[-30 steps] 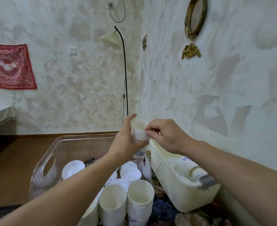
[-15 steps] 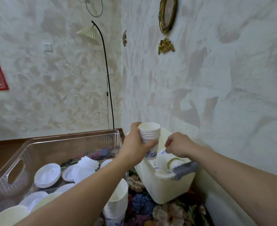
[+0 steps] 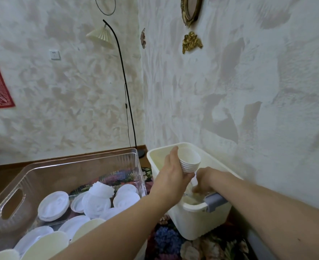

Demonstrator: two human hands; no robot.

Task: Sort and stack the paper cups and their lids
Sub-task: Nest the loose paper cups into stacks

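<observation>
My left hand (image 3: 171,175) grips a nested stack of white paper cups (image 3: 189,161), tilted with its mouth toward the wall, above the cream plastic bin (image 3: 192,220). My right hand (image 3: 204,182) reaches down inside that bin; its fingers are blurred and curled low, and what they touch is hidden behind the rim. White lids (image 3: 53,205) lie loose in the clear plastic bin (image 3: 64,166) on the left, with more cups (image 3: 46,246) at the bottom left edge.
The cream bin has a grey handle (image 3: 216,201) on its near end and stands close to the textured wall on the right. A floral cloth (image 3: 170,241) lies beneath both bins. A black floor lamp (image 3: 125,87) stands in the corner.
My view has swung right and down. My left hand carried the cup stack over the cream bin and tilted it. My right hand dropped from the bin's rim into the bin.
</observation>
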